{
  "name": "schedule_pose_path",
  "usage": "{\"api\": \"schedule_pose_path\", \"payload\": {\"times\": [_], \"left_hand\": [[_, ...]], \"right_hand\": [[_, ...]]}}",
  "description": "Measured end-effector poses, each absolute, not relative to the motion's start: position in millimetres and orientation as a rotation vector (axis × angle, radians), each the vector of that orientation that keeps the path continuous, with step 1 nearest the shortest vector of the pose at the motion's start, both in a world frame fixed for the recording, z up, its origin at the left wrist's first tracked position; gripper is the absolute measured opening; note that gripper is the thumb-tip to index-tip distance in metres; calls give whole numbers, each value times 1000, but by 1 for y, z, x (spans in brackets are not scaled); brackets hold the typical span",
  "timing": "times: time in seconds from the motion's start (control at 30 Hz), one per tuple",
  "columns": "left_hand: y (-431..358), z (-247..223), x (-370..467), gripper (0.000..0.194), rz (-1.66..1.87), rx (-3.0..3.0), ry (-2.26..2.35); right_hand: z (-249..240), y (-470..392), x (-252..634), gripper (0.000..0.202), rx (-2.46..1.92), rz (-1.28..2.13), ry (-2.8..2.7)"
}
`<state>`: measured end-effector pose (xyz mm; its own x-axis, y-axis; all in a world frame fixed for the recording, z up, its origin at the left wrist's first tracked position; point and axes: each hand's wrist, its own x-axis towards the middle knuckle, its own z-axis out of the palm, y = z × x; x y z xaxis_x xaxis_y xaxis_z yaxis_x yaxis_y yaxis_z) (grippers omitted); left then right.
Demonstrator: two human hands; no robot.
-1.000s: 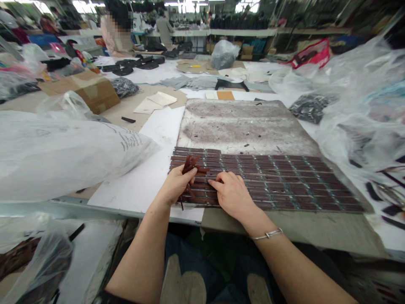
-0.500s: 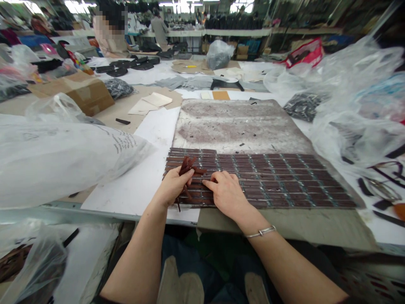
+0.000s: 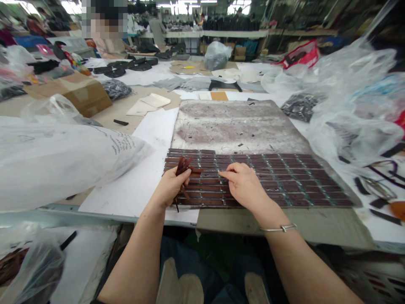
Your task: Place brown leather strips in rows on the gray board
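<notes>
My left hand (image 3: pixel 174 185) is closed round a bunch of thin reddish-brown strips (image 3: pixel 183 166), which fan out past the thumb and below the palm. My right hand (image 3: pixel 243 181) rests over rows of dark brown strips (image 3: pixel 297 181), its fingers bent and the index finger pointing left onto the rows. Whether its fingertips pinch anything is too small to tell. The rows lie along the near part of a worn grey-brown board (image 3: pixel 221 126), and the far part of that board shows scattered dark scraps.
A big white plastic bag (image 3: pixel 57 160) lies at the left, with a cardboard box (image 3: pixel 72 93) behind it. Clear plastic bags (image 3: pixel 354 122) and eyeglasses are at the right. A person (image 3: pixel 106 38) stands across the table.
My right hand has moved right and slightly away from me across the rows, farther from my left hand. My left hand still holds the bunch, nearly in place.
</notes>
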<state>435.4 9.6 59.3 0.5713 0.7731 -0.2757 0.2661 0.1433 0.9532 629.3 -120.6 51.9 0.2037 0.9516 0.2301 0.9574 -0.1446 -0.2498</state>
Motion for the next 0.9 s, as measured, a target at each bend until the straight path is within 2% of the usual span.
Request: {"api": "schedule_pose_path", "payload": {"times": [0.37,0.53,0.73,0.9], "left_hand": [[7,55,440,35,432,1390,947],[4,53,442,34,415,1477,901],[2,52,447,31,420,1582,846],[2,48,449,31,408,1661,841]], "right_hand": [[42,-118,609,37,-2137,42,-1968],[44,-113,608,33,-1961,233,-1616],[41,-104,600,37,-1748,684,-1107],[41,-100,596,23,-1794,647,-1101]]}}
